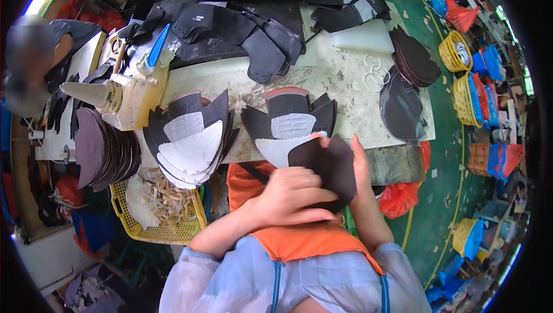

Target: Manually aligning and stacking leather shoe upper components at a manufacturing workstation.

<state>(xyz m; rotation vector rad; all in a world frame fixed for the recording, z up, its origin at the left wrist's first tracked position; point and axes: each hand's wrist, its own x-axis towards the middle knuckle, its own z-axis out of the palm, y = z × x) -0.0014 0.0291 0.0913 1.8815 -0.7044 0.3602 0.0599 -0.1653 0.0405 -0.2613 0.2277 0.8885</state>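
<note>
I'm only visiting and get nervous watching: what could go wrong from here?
The dark stack overhangs the near edge of the table at left, so pieces might slide off. The white-patched stack also juts out there; the left hand, working nearby, could perhaps knock it.

Here's what the lettering offers: a tiny white stamp point(199, 18) sits on a black cut piece point(222, 28), over toward the far edge of the tabletop point(340, 79), left of its middle. It looks like a few short stacked lines, but they're too small and blurred; nothing can be read.
</note>
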